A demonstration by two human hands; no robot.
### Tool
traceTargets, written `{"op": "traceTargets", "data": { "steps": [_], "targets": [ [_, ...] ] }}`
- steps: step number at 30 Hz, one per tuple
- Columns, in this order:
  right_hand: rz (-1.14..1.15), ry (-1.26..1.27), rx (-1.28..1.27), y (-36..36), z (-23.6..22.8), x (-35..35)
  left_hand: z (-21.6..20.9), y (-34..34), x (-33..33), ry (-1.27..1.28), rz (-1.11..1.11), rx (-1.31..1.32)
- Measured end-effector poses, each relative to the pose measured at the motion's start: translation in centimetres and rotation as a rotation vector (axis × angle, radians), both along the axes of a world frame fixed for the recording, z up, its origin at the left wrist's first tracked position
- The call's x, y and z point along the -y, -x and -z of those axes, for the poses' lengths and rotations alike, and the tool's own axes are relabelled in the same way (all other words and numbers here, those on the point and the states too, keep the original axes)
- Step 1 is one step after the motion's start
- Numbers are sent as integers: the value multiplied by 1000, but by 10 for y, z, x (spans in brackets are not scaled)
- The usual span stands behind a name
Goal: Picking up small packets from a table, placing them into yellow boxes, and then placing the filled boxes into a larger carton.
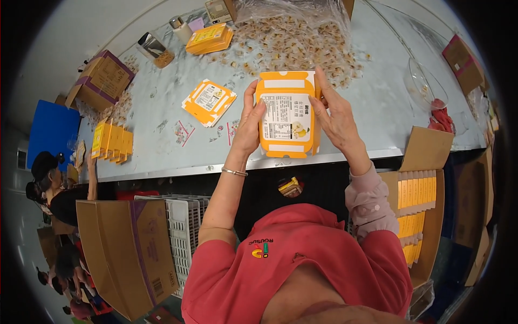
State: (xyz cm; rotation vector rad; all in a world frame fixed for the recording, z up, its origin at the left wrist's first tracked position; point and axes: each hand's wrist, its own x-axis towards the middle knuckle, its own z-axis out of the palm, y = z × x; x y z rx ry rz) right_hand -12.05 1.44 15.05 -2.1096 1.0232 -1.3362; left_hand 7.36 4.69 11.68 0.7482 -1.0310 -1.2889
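Between my two hands is a yellow-orange carton [286, 117] with a white label panel, held up above the table's near edge. Its end flaps with white strips stick out at top and bottom, and an orange side panel shows along its right. My left hand [250, 121] grips the left edge, thumb on the front. On the other side my right hand [335, 116] closes round the right edge, thumb on the face and fingers behind. To the left on the table lie a few flat carton blanks [209, 102] of the same kind.
Small wrapped pieces [302, 43] are heaped at the back of the table [162, 140]. Yellow cartons [210, 39] are stacked back left; others [112, 141] stand near a co-worker [67, 189]. An open box of cartons [418, 194] sits right, a cardboard box [121, 254] left.
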Motion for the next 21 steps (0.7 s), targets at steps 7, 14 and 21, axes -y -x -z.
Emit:
{"op": "traceTargets", "data": {
  "steps": [7,14,21],
  "targets": [
    [106,-113,-18,-12,28,-7,15,9,2,53,-207,169],
    [54,-145,322,-33,41,-9,22,15,0,-34,-199,106],
    [-10,-338,808,-40,86,7,10,45,-10,-63,-458,52]
  ]
}}
